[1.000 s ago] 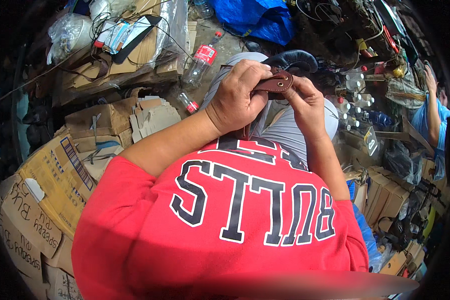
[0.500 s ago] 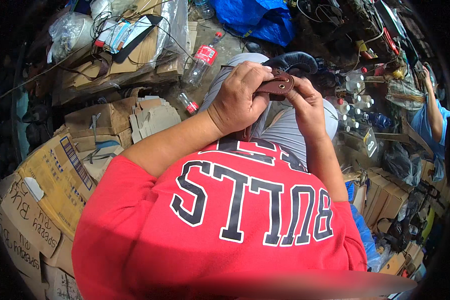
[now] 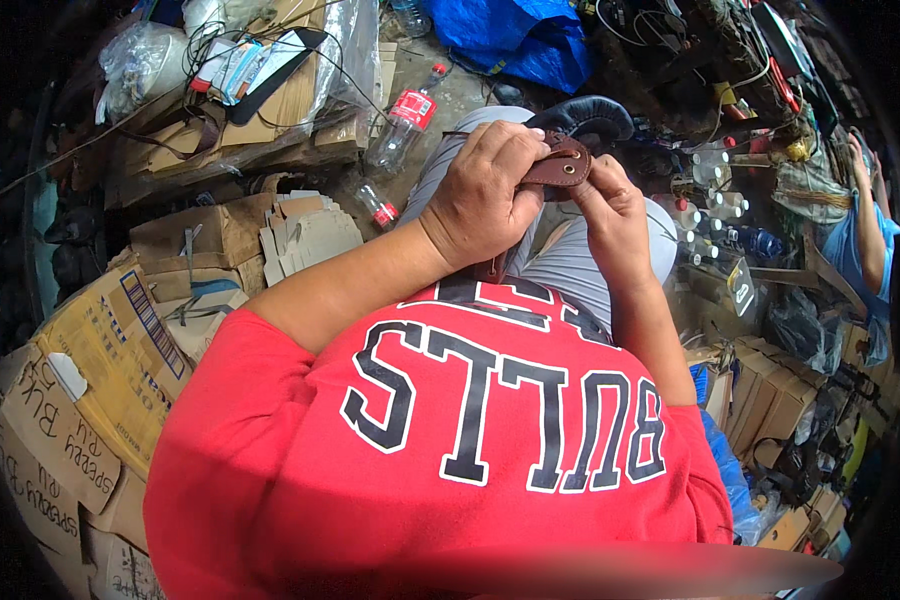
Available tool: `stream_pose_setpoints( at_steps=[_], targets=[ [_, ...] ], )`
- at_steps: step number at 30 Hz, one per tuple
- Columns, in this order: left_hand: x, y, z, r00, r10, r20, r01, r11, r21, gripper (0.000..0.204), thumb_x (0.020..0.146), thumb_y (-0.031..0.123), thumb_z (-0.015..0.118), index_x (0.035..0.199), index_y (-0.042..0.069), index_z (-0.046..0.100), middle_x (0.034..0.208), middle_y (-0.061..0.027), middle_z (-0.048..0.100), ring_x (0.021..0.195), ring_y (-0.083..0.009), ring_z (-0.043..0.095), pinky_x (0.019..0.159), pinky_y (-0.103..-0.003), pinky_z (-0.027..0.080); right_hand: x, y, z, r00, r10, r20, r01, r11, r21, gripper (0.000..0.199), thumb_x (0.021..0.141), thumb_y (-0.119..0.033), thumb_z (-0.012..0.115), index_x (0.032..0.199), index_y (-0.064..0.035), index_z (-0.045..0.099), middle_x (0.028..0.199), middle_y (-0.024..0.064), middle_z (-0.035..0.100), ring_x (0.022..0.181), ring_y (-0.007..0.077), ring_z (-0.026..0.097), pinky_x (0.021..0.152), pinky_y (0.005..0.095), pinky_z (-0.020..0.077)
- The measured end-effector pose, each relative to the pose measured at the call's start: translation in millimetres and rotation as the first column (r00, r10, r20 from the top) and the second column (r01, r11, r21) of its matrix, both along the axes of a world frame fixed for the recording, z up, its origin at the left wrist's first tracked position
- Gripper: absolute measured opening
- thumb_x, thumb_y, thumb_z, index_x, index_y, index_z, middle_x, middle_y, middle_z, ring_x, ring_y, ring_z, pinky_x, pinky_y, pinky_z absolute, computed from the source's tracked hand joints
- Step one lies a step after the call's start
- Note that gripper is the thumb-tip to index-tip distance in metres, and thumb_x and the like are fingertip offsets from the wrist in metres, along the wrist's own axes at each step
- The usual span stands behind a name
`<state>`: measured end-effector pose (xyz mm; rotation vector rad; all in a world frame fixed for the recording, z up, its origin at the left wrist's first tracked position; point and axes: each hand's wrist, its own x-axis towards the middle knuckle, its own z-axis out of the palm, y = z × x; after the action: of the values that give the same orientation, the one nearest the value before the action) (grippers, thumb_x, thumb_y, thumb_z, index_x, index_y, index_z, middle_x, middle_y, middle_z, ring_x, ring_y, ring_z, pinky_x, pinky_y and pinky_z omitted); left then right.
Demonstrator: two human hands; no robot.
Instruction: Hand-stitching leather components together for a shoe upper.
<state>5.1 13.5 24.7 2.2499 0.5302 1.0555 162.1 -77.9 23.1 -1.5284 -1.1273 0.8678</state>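
Above my lap, both hands hold a brown leather piece (image 3: 562,168) with light stitching along its rounded edge and metal eyelets. My left hand (image 3: 482,195) is closed round its left side, thumb below and fingers curled over the top. My right hand (image 3: 615,212) pinches the right edge between thumb and fingertips. Part of the leather is hidden behind my left fingers. A strip of brown material shows below my left wrist, close to the red shirt. Just beyond the hands is a black padded shoe or slipper (image 3: 595,115), partly covered by them.
Cardboard boxes (image 3: 110,340) are stacked at the left. Clear plastic bottles (image 3: 406,120) lie on the floor ahead, near a blue tarp (image 3: 515,40). Several white-capped bottles (image 3: 710,205) stand at the right. Farther right, another person in a blue top (image 3: 860,240) has an arm raised.
The leather piece has tilted slightly, turning more of its eyelet face upward, and moved a little to the right. Both hands keep their grip.
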Motion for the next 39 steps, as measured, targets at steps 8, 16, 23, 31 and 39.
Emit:
stream_pose_setpoints(
  at_steps=[8, 16, 23, 31, 39],
  targets=[
    [1, -4, -1, 1.0, -0.005, -0.014, 0.004, 0.999, -0.035, 0.033, 0.069, 0.001, 0.06, 0.102, 0.001, 0.055, 0.103, -0.0172, 0.057, 0.095, -0.0348, 0.057, 0.086, -0.04, 0.046, -14, 5, -4, 0.958, -0.125, -0.257, 0.135, 0.991, 0.021, 0.016, 0.086, -0.007, 0.062, 0.1, -0.0018, 0.068, 0.079, 0.0002, 0.056, 0.073, 0.0078, 0.051, 0.066, 0.0214, 0.0412],
    [2, -3, -3, 0.994, 0.0, 0.113, 0.016, 0.989, -0.144, 0.03, 0.07, 0.004, 0.06, 0.099, 0.001, 0.056, 0.095, -0.0164, 0.056, 0.089, -0.0346, 0.057, 0.08, -0.041, 0.047, -11, 8, -21, 0.814, -0.119, -0.568, 0.151, 0.989, 0.008, 0.018, 0.083, -0.007, 0.066, 0.1, -0.0005, 0.066, 0.086, 0.0004, 0.063, 0.074, 0.0067, 0.05, 0.067, 0.0209, 0.0404],
    [-1, -3, 1, 0.997, -0.079, 0.026, 0.082, 0.975, -0.208, 0.025, 0.073, 0.0, 0.06, 0.098, -0.001, 0.059, 0.096, -0.0162, 0.06, 0.09, -0.0317, 0.061, 0.079, -0.037, 0.049, 3, 10, -22, 0.949, -0.129, -0.289, 0.154, 0.986, 0.064, 0.01, 0.081, -0.005, 0.067, 0.09, -0.0017, 0.069, 0.083, 0.0003, 0.058, 0.072, 0.0076, 0.05, 0.064, 0.0209, 0.0408],
    [2, 4, -4, 0.989, -0.063, 0.136, 0.087, 0.98, -0.178, 0.028, 0.071, 0.001, 0.06, 0.099, 0.001, 0.058, 0.094, -0.0162, 0.059, 0.089, -0.033, 0.059, 0.077, -0.037, 0.049, 11, 8, -8, 0.992, -0.123, -0.022, 0.124, 0.991, 0.05, 0.01, 0.077, -0.002, 0.07, 0.087, -0.0021, 0.069, 0.079, 0.0006, 0.055, 0.075, 0.008, 0.053, 0.063, 0.0215, 0.046],
    [-1, 8, 0, 0.986, -0.144, 0.086, 0.162, 0.951, -0.265, 0.024, 0.075, 0.002, 0.061, 0.099, 0.0, 0.061, 0.097, -0.0151, 0.063, 0.092, -0.0292, 0.062, 0.082, -0.034, 0.048, 18, 1, -19, 0.982, -0.077, -0.174, 0.081, 0.997, 0.014, 0.009, 0.081, -0.002, 0.066, 0.09, -0.0006, 0.067, 0.083, 0.0017, 0.052, 0.075, 0.0091, 0.055, 0.062, 0.0217, 0.0478]
  ],
)
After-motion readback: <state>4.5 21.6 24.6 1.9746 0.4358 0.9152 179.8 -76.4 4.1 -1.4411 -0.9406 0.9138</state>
